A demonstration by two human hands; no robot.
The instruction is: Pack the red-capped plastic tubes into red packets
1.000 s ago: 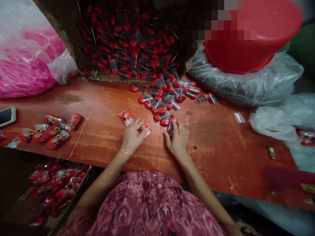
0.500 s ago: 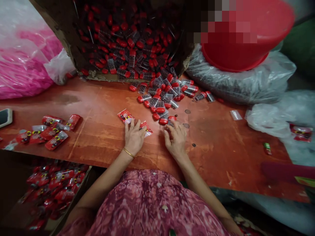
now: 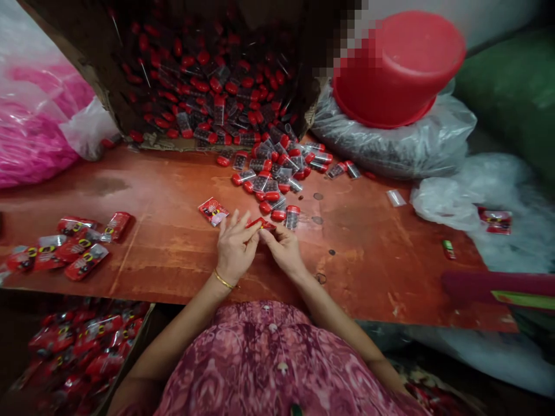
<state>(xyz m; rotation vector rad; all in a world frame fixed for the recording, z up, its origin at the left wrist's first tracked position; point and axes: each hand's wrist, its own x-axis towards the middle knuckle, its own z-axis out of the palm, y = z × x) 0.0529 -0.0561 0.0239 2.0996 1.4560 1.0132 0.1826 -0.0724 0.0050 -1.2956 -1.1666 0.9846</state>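
Far left, past the back-left corner of the bench [image 3: 165, 185]: pink plastic bag [image 3: 26, 133]. Left end, near the front edge: heap of filled sachets [image 3: 65, 248]. More of the same in a low box [image 3: 134, 338] under that edge. Back edge, left of centre: cardboard box [image 3: 165, 140] on its side, red-capped vials [image 3: 269, 173] spilling toward the middle. Just left of the hands: loose sachet [image 3: 212, 211], flat on the wood.

Centre, near the front edge: left hand [image 3: 234, 251], gold bangle [image 3: 223, 280] at the wrist, thumb and forefinger pinched on the left end of a red sachet [image 3: 260, 223], other fingers fanned loose. Right hand [image 3: 284, 251] meeting it, thumb and forefinger closed on the right end of the same piece. Nothing else in either grip. Red sachet bridging the two pinches, fingertips nearly touching over it; resting on the wood or lifted clear, cannot tell. Single vial [image 3: 292, 216] just beyond the right fingertips, apart from them.

Handling, as a judgement: pinch at the edges only, keep the film taut between both grips, avoid nudging the spill behind.

Back right: upturned red bucket [image 3: 394, 69] on a clear sack [image 3: 390, 150] of dark stuff. Right end: crumpled clear bags [image 3: 455, 196].
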